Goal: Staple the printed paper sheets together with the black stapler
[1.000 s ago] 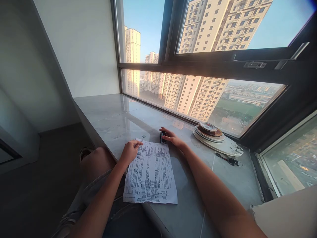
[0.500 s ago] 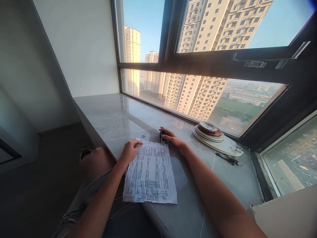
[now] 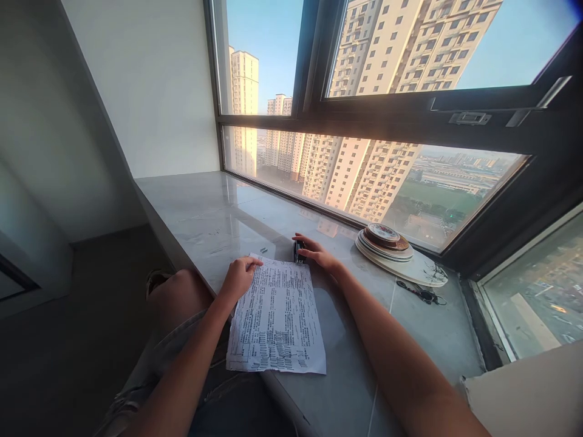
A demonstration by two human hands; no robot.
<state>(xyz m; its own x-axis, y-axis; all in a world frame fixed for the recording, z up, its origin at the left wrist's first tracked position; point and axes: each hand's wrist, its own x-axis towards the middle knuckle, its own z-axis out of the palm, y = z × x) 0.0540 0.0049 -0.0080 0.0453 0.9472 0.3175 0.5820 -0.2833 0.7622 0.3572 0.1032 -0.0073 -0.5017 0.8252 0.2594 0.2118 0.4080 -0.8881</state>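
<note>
A sheet of paper (image 3: pixel 277 315), covered in printed text and short dark marks, lies on the grey stone sill with its lower part over the front edge. My left hand (image 3: pixel 240 279) is closed at the sheet's upper left corner, index finger on top. At the far right corner, my right hand (image 3: pixel 319 254) grips a small black stapler (image 3: pixel 298 251), its fingers wrapped over the top. The stapler's front meets the far edge of the paper; its jaws are too small to make out. Just beyond the paper lie small strips of staples (image 3: pixel 263 250).
To the right stands a stack of plates (image 3: pixel 385 243) resting on a larger pale oval board (image 3: pixel 428 273). Dark keys (image 3: pixel 423 294) lie in front of it. A dark-framed window (image 3: pixel 373 130) borders the sill (image 3: pixel 191 212) at the back; my knee (image 3: pixel 180 297) is at its front edge.
</note>
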